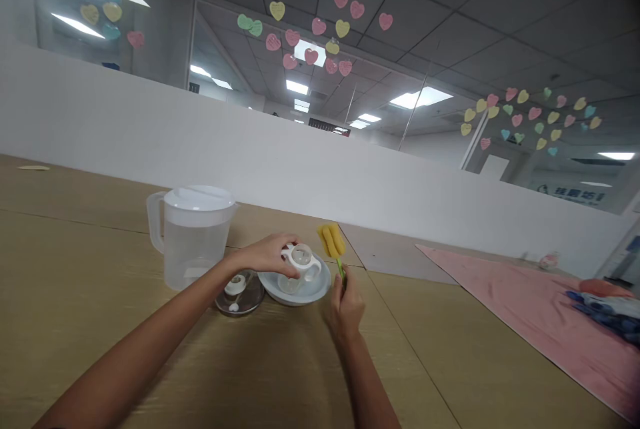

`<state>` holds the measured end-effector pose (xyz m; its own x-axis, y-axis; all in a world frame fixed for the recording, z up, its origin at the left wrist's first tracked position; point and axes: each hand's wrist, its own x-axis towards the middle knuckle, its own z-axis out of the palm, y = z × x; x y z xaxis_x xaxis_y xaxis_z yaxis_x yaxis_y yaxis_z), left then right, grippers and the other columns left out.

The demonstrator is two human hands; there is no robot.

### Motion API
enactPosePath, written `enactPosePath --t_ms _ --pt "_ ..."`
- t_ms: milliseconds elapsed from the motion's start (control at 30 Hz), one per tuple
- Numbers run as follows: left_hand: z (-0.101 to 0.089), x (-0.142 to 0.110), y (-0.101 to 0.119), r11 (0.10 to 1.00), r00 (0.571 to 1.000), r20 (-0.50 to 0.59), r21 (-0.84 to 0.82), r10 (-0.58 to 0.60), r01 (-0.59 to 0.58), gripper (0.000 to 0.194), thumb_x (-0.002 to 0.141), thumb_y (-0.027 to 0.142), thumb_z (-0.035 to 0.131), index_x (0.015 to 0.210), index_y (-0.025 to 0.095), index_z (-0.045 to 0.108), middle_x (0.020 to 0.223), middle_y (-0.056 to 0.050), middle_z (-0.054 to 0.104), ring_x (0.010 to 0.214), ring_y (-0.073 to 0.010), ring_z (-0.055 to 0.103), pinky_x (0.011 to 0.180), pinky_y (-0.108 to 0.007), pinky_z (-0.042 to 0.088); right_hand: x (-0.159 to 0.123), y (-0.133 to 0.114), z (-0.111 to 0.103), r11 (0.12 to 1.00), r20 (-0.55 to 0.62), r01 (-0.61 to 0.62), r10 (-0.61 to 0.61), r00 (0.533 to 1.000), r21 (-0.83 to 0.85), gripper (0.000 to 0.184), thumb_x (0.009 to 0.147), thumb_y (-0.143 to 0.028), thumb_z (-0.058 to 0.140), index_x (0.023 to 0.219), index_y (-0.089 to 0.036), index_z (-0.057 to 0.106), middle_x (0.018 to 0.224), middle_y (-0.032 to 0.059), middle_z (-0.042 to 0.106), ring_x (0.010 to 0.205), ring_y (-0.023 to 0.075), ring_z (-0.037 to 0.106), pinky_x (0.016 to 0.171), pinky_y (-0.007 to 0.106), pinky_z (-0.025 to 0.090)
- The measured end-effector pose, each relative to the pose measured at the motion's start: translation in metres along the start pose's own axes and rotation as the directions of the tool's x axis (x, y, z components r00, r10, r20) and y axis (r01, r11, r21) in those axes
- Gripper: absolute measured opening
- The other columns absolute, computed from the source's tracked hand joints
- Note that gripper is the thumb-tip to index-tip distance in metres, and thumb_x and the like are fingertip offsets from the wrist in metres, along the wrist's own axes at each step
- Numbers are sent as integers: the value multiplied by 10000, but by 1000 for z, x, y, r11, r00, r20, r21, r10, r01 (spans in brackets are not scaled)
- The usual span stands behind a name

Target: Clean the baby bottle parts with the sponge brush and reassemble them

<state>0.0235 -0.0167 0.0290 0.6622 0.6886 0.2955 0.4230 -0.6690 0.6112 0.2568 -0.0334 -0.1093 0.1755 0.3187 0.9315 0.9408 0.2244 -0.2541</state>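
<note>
My left hand (pixel 267 254) is closed on a small white cup-like piece (pixel 301 259) and holds it over a pale blue saucer (pixel 310 292) on the wooden table. My right hand (pixel 345 305) grips the green handle of a yellow sponge brush (pixel 331 240), sponge end up, just right of the white piece. The sponge is close to the piece but I cannot tell whether they touch. A round glass lid (pixel 240 295) with a white knob lies left of the saucer.
A clear plastic pitcher (pixel 193 235) with a white lid stands at the left, behind my left arm. A white partition (pixel 350 182) runs along the table's far edge. A pink mat (pixel 525 302) with blue and red items lies at the right.
</note>
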Motion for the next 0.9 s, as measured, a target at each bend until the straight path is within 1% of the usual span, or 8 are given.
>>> enactPosePath --t_ms 100,200,300,433,533,600,733,900 --pt "3 2 -4 991 998 54 -136 -9 16 466 624 429 708 1007 190 592 917 -12 634 825 -207 587 671 -252 427 0 2 1 1000 9 -6 6 1000 -11 423 928 -372 339 1111 -104 611 950 128 706 696 170 676 568 220 486" --pt "5 4 -8 956 993 110 -286 -35 65 496 659 467 690 1053 186 579 944 -23 637 820 -198 595 651 -247 439 -1 3 2 1000 10 4 -3 1000 -16 420 929 -363 341 1124 -102 607 947 131 705 720 176 681 579 220 495" --pt "10 7 -11 928 993 95 -358 -68 98 489 674 508 680 1023 177 596 925 -25 634 829 -190 586 646 -236 435 0 1 1 1000 23 3 -2 1000 -9 413 932 -352 344 1123 -95 604 916 126 709 693 168 677 585 215 490" --pt "17 11 -15 885 992 100 -452 -77 114 461 680 528 671 953 158 626 812 -16 617 746 -162 567 610 -226 417 1 -4 -2 999 47 -35 35 998 -8 431 940 -364 325 1113 -88 607 844 114 710 663 159 666 595 209 480" --pt "21 13 -18 852 991 96 -508 -88 125 438 697 536 655 902 149 638 728 3 582 664 -130 529 570 -216 390 1 -5 -3 999 57 -39 40 998 -9 438 943 -371 318 1107 -88 610 786 98 705 633 154 658 581 208 471" --pt "23 14 -19 831 990 82 -538 -117 143 421 718 543 634 852 144 642 692 14 565 619 -108 493 545 -207 361 2 -6 -4 1000 60 -26 26 998 -6 437 943 -371 319 1098 -86 612 776 95 705 622 154 654 572 211 465" --pt "27 17 -21 787 977 113 -579 -182 213 464 725 582 605 814 128 651 678 7 573 560 -86 445 490 -207 296 3 -5 -4 999 74 -31 32 997 -11 446 945 -380 310 1090 -90 615 753 87 703 593 153 642 559 218 454" --pt "33 19 -25 781 972 152 -578 -182 236 497 692 596 629 802 112 655 690 -6 591 539 -80 428 483 -213 293 2 -7 -3 999 59 -43 43 997 -12 449 947 -380 310 1083 -88 622 745 91 698 610 159 645 562 220 447"
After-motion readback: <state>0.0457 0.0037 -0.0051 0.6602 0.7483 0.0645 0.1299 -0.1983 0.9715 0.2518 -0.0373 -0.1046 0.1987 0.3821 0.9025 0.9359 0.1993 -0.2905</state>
